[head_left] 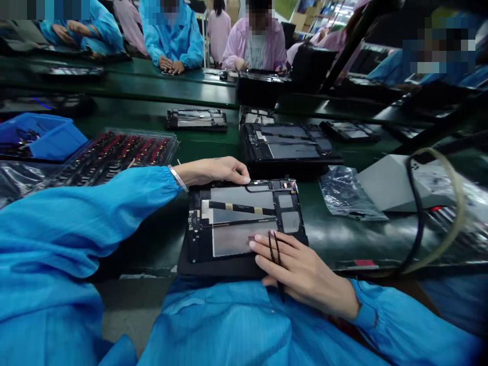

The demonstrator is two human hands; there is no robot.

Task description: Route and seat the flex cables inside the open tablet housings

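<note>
— Grip status, head view?
— Right hand [301, 269] pinches black tweezers [275, 254] between its fingers, fingertips resting on the opened tablet [244, 221]. Left hand [213, 171] lies flat, fingers together, on the tablet's far edge.
— Location of the tablet?
— On the green table [152, 239], at its near edge. A second opened tablet [287, 145] sits just behind.

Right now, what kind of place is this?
Likely an electronics assembly line: an opened black tablet chassis lies under both hands, more open tablets sit along the long green conveyor table, and workers in blue smocks sit opposite.
</note>
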